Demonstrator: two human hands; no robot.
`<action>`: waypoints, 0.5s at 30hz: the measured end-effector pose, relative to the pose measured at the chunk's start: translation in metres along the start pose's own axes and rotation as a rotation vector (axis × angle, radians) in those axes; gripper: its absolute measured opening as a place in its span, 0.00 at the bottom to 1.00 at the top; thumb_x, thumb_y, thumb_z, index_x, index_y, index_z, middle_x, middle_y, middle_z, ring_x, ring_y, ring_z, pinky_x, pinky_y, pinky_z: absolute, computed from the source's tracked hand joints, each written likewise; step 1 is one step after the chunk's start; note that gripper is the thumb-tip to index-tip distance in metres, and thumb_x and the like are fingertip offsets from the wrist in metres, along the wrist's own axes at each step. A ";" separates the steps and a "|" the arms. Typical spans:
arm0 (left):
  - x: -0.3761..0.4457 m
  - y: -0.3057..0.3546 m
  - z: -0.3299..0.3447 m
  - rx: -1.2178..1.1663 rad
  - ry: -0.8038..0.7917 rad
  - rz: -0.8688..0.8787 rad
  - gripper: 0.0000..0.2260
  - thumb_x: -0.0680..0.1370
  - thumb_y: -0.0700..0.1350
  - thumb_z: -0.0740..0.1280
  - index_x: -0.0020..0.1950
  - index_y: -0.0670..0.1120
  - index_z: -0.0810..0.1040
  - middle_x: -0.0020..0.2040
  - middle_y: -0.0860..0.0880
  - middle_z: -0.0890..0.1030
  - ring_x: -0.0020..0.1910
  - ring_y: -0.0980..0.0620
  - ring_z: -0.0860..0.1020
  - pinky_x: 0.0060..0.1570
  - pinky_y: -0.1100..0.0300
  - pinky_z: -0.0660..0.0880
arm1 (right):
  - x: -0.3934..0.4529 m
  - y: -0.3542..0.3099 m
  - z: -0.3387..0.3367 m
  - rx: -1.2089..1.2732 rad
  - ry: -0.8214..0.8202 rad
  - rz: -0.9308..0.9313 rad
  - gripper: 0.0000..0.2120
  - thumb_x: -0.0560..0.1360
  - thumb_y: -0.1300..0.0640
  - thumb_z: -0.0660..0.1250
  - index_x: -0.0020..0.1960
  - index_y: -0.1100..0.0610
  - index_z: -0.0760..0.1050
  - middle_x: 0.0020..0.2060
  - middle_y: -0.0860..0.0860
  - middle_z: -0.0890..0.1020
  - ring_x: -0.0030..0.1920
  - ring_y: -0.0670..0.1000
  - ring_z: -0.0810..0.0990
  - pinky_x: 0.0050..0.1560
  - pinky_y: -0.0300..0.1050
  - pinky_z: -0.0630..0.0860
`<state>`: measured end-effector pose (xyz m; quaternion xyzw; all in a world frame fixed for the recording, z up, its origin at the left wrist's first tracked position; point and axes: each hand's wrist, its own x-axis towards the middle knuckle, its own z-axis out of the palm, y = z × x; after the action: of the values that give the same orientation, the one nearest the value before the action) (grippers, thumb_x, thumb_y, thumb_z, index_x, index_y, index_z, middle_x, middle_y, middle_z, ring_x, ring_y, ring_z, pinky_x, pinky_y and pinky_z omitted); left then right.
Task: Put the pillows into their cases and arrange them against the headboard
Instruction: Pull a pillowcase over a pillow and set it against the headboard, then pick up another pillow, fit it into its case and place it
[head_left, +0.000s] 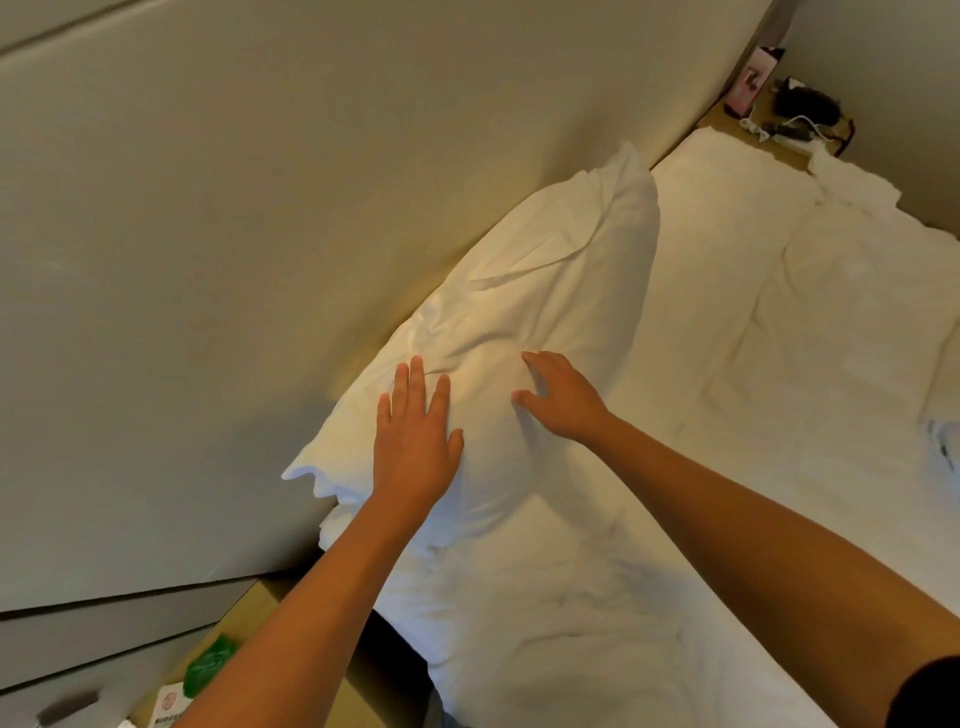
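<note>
A padded headboard fills the left, from nine to twelve o'clock; at seven o'clock, a nightstand carries a green packet and a printed card; at centre, a cased white pillow leans against the headboard on the bed; the left hand lies flat on it, fingers spread, gripping nothing; the right hand, at its three o'clock, presses the pillow with fingers splayed, also open; at one o'clock, a far nightstand holds a pink box and cables.
</note>
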<state>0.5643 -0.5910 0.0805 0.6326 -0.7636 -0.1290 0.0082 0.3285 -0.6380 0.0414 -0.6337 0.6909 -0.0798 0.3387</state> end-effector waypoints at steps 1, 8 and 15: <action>0.000 0.001 0.001 -0.006 0.000 0.003 0.30 0.83 0.57 0.60 0.82 0.49 0.57 0.84 0.42 0.44 0.83 0.40 0.43 0.80 0.42 0.52 | -0.005 0.001 0.000 -0.007 -0.009 0.012 0.34 0.82 0.41 0.65 0.82 0.51 0.60 0.81 0.52 0.64 0.78 0.55 0.66 0.76 0.51 0.65; -0.004 0.042 0.010 0.001 -0.037 0.056 0.30 0.83 0.59 0.59 0.82 0.49 0.56 0.84 0.39 0.44 0.83 0.39 0.42 0.78 0.36 0.48 | -0.085 0.057 -0.014 -0.021 -0.031 0.197 0.26 0.81 0.41 0.66 0.76 0.51 0.69 0.71 0.55 0.77 0.67 0.56 0.78 0.65 0.51 0.74; -0.044 0.166 0.049 -0.070 -0.292 0.384 0.26 0.84 0.57 0.59 0.80 0.47 0.64 0.82 0.40 0.58 0.82 0.41 0.54 0.78 0.43 0.56 | -0.263 0.160 -0.020 -0.029 -0.014 0.497 0.23 0.83 0.40 0.63 0.72 0.52 0.73 0.67 0.53 0.78 0.64 0.55 0.78 0.64 0.51 0.75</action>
<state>0.4047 -0.5112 0.0739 0.4496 -0.8581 -0.2415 -0.0560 0.1773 -0.3705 0.0672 -0.4496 0.8241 0.0202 0.3438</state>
